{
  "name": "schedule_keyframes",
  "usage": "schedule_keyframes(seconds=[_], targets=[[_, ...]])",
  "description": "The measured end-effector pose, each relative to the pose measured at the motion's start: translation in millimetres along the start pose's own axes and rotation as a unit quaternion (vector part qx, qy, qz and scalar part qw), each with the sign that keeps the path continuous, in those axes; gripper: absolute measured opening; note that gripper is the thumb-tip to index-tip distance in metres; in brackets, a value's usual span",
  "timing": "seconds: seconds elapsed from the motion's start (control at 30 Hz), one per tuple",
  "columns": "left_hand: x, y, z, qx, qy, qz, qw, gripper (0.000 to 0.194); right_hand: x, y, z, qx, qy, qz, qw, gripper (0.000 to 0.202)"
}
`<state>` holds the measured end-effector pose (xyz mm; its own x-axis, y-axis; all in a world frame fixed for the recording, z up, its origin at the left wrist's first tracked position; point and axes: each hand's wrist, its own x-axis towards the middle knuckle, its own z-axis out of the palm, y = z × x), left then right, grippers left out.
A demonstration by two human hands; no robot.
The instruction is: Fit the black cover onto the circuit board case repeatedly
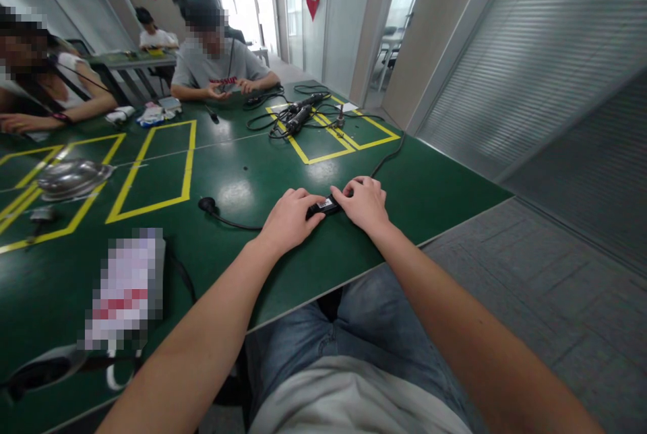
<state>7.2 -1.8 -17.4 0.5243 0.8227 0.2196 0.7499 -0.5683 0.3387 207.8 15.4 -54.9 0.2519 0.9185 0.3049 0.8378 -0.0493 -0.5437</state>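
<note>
Both of my hands hold a slim black corded block (326, 205) with a white printed label, low over the green table near its front edge. My left hand (289, 220) grips its left end, thumb and fingers closed round it. My right hand (364, 203) is closed on the other end, fingers curled over the top. Left of my left hand, a black plug (207, 205) lies on the table, its cord running towards that hand. Past my right hand a black cable (389, 162) leads up and back. My fingers hide both ends of the block.
Yellow tape rectangles (188, 174) mark the green table (242, 178). Tangled black corded tools (298, 117) lie at the back. A shiny metal dish-like object (75, 178) and a blurred phone-like item (126, 286) are to the left. Co-workers (217, 70) sit across.
</note>
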Motion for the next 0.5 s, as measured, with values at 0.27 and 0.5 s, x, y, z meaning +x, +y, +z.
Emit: schedule_keyframes(seconds=[0.27, 0.5], targets=[[0.4, -1.9, 4.7, -0.044, 0.008, -0.009, 0.999, 0.036, -1.6, 3.6, 2.6, -0.034, 0.009, -0.030, 0.999, 0.041], [5.3, -7.0, 3.8, -0.159, 0.067, -0.132, 0.976, 0.045, -2.1, 4.6, 1.0, -0.051, 0.001, -0.032, 0.998, 0.048]])
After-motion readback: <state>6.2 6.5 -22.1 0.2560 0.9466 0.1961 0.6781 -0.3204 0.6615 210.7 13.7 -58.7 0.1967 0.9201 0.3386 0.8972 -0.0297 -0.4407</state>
